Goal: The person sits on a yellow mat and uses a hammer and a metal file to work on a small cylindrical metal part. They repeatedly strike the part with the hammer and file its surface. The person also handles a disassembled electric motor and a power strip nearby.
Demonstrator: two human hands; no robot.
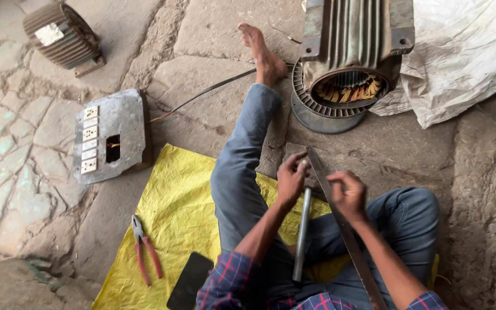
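I sit on the stone floor with one leg stretched out. My left hand (291, 179) grips the top end of a grey metal rod (301, 235) that runs down toward my lap. My right hand (348, 195) is closed on a long flat metal strip (348, 238) that slants from near my left hand's fingers down past my right forearm. The strip and rod cross close together between my hands. Just beyond them stands a large electric motor stator (348, 63) with copper windings showing in its open end.
A yellow sheet (170, 218) lies under me, with red-handled pliers (144, 252) and a dark phone (189, 281) on it. A grey switch board (110, 135) with a cable lies to the left, a finned motor housing (61, 34) far left, white sacking (466, 51) right.
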